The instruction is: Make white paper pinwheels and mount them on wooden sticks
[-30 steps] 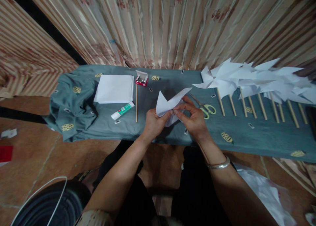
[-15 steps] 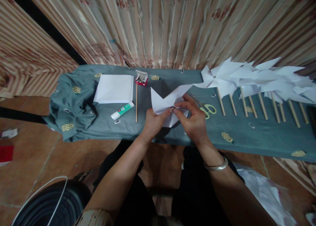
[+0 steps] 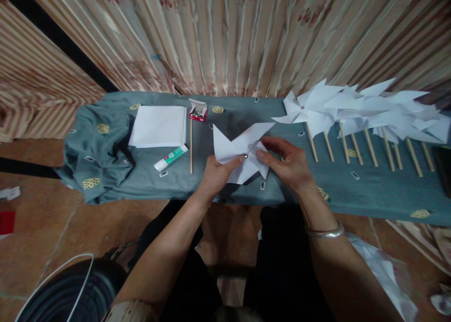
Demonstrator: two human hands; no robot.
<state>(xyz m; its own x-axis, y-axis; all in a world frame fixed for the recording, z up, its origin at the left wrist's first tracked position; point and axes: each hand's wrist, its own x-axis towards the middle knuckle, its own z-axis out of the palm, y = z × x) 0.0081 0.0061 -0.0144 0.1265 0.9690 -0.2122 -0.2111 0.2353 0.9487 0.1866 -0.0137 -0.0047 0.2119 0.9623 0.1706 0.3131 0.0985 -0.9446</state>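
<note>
A white paper pinwheel (image 3: 243, 141) is held up over the near middle of the cloth-covered table. A shiny thumbtack (image 3: 245, 156) shows at its centre, with my left thumb tip beside it. My left hand (image 3: 216, 174) grips the pinwheel from the left, its other fingers hidden behind the paper. My right hand (image 3: 291, 162) pinches a right-hand blade between thumb and fingers. Left of the pinwheel, a wooden stick (image 3: 191, 148) lies on the cloth below an open red box of thumbtacks (image 3: 198, 111).
A stack of white paper (image 3: 158, 125) and a glue stick (image 3: 171, 157) lie on the left of the table (image 3: 225, 197). Several finished pinwheels (image 3: 369, 106) on sticks overlap along the right. A black round stool (image 3: 81, 289) stands at the lower left.
My right hand has moved right, from the pinwheel's centre to a blade, uncovering the thumbtack. My left hand stays on the paper. The scissors seen earlier are now hidden behind my right hand.
</note>
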